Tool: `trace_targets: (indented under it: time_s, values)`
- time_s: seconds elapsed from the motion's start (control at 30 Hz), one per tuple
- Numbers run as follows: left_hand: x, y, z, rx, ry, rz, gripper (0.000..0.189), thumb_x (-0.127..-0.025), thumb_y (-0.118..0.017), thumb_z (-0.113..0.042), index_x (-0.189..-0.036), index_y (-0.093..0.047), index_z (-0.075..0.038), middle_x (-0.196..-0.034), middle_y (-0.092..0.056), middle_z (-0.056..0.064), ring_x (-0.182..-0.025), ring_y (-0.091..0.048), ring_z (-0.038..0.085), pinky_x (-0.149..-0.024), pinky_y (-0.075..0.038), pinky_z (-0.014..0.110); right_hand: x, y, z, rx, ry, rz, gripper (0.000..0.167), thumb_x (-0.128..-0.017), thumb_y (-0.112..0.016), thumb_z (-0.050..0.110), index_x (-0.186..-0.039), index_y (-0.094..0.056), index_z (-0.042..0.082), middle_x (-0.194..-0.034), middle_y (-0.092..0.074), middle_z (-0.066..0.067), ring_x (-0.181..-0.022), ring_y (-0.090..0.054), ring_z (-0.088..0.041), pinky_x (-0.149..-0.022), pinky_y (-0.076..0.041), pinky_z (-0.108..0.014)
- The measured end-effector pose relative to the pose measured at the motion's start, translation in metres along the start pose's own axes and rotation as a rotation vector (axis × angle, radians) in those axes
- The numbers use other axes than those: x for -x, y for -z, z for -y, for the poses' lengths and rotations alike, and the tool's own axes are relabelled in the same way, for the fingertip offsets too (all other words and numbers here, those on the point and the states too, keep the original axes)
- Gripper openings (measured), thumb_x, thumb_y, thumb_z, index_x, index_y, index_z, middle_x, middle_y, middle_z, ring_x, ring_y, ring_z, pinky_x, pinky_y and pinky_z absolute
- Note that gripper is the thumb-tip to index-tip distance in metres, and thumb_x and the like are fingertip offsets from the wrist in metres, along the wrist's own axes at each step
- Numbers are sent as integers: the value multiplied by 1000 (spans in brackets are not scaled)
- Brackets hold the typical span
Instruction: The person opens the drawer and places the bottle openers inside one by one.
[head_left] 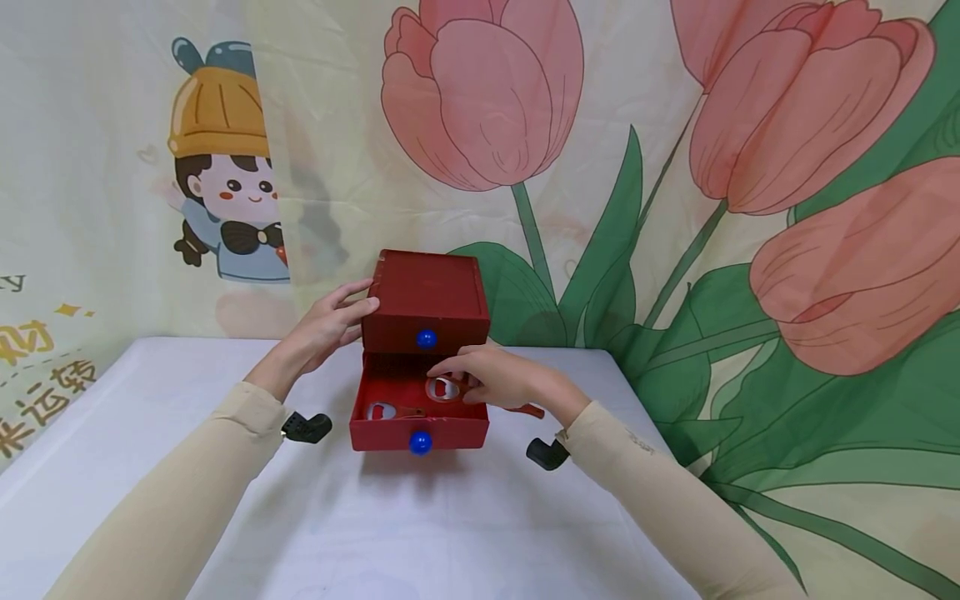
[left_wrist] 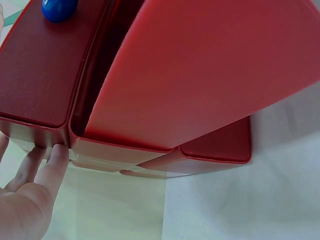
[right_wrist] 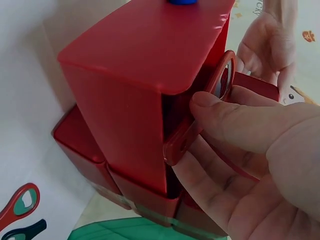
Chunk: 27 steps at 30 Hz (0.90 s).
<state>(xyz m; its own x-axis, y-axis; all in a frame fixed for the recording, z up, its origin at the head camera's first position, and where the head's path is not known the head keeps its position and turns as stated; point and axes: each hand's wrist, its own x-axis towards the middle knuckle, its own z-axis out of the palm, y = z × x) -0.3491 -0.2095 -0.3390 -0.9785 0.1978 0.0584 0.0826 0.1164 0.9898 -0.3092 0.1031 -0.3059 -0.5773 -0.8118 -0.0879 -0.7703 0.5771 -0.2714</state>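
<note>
A dark red drawer cabinet [head_left: 427, 283] stands on the table with one drawer [head_left: 450, 435] pulled out below the closed top one. My left hand [head_left: 324, 323] rests its fingers [left_wrist: 54, 167] against the cabinet's left side. My right hand [head_left: 498, 379] pinches a red-handled bottle opener [right_wrist: 182, 142] between thumb and fingers, over the right part of the pulled-out drawer. Its metal head [head_left: 444, 388] points left. A second bottle opener [head_left: 382, 411] lies inside that drawer, near the front left.
Right of the cabinet, partly behind my right wrist, a red handle [head_left: 528, 411] shows on the table. The right wrist view has a red bottle opener [right_wrist: 22, 202] and a dark blue one [right_wrist: 27, 231] there. Blue knobs [head_left: 421, 442] stick out from the drawer fronts. A printed cloth [head_left: 480, 100] hangs behind.
</note>
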Motion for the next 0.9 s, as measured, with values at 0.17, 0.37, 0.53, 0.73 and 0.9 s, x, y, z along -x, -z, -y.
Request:
trace_targets:
  time_s: [0.17, 0.37, 0.53, 0.73, 0.9]
  values:
    - [0, 1, 1, 0, 7, -9, 81, -106, -63, -44, -172, -19, -24, -172, -28, 15, -154, -39, 39, -123, -36, 55, -8, -2, 3, 1, -20, 20, 57, -98, -76, 5, -151, -61, 19, -117, -63, -4, -112, -57, -19, -81, -56, -23]
    - [-1, 0, 2, 5, -5, -2, 82, -106, -62, -45, -172, -18, -24, -173, -27, 17, -154, -39, 40, -123, -36, 55, -17, -10, 4, 14, -39, 52, 59, -97, -77, 5, -151, -61, 20, -121, -65, -5, -115, -58, -18, -82, -58, -21]
    - [0, 0, 1, 13, -3, 4, 81, -107, -61, -44, -172, -18, -24, -173, -27, 17, -154, -38, 40, -124, -35, 55, -23, -19, 3, 18, -45, 65, 60, -95, -79, 7, -151, -61, 20, -126, -66, -6, -119, -58, -18, -84, -58, -21]
    - [-1, 0, 1, 18, 2, 6, 81, -107, -61, -44, -172, -18, -25, -173, -26, 16, -155, -37, 40, -125, -33, 56, -28, -25, 0, 30, -47, 77, 62, -93, -81, 8, -151, -62, 21, -129, -66, -5, -122, -58, -19, -85, -58, -21]
    - [0, 1, 1, 19, 2, 1, 81, -107, -61, -44, -172, -18, -25, -173, -26, 16, -154, -38, 39, -125, -34, 55, -33, -28, 0, 43, -21, 92, 65, -91, -83, 6, -150, -62, 20, -129, -67, -5, -121, -58, -19, -86, -57, -21]
